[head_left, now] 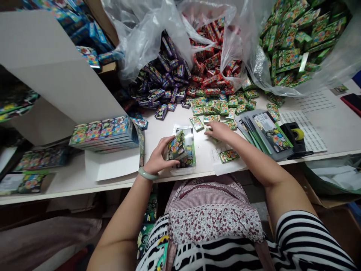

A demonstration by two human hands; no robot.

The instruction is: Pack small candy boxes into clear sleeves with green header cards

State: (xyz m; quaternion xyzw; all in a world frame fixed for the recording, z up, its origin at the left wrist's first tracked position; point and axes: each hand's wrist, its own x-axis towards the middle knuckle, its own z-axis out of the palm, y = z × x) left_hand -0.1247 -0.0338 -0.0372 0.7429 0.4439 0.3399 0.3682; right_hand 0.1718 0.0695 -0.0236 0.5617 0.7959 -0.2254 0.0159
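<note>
My left hand (160, 155), with a bangle at the wrist, grips an upright green-and-black printed card box (177, 146) between thumb and fingers. Beneath that box, a flat clear-plastic-edged pack (190, 150) in similar print lies on the table. My right hand (218, 131) is bent down at the near edge of a scatter of small green boxes (196, 122), its fingers curled on a small green box (213, 139) that they partly hide. Close to my right forearm, a small green packet (229, 155) rests on white paper.
Plastic bags of purple boxes (169, 71), red boxes (210, 64) and green boxes (290, 49) line the back. At left, a white carton (113, 165) holds stacked boxes (104, 131). Right of my arm are flat printed packs (270, 131) and a black tape dispenser (296, 139).
</note>
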